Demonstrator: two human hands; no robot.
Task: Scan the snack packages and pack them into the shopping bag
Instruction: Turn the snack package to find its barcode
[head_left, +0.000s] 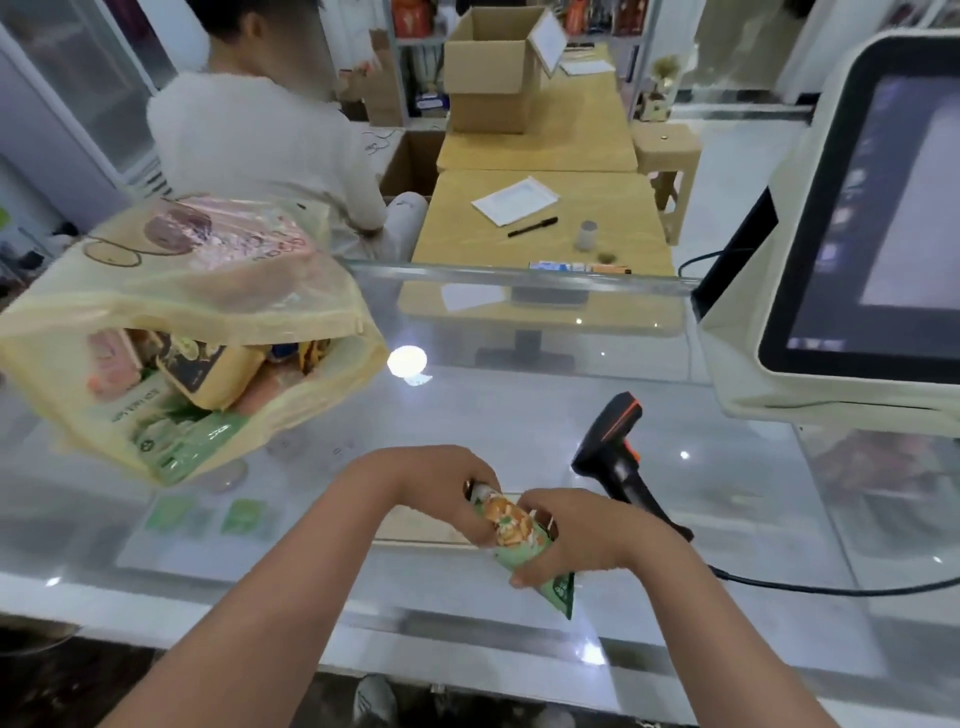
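On the left of the glass counter (519, 426) lay the yellow shopping bag (171, 306), slumped on its side with its mouth open toward the middle and several snack packages (208, 374) already showing inside. Its thin plastic looked limp, so the opening would probably sag unless one hand held an edge up.

Near the front edge, roughly in the middle, both hands held one green snack packet (519, 535) just above the glass. The left hand (441, 483) curled its fingers round the upper end, and the right hand (582, 535) pinched the lower part, its thumb toward the bottom corner. The packet looked light, soft and crinkly, probably a little slick, with contents that might crush. The flat sealed ends seemed the safest places to hold, keeping the face free for the barcode; where that barcode sat could not be made out.

Just right of the hands lay the black and orange scanner (618, 457), its cable (831, 587) trailing off to the right across the glass, something a sweeping wrist could snag. Farther right stood the till screen (872, 218), which closed off that side. Open glass lay between the hands and the bag, giving a free path leftward. The near edge of the counter ran close under the forearms, so a dropped packet might slide off it.
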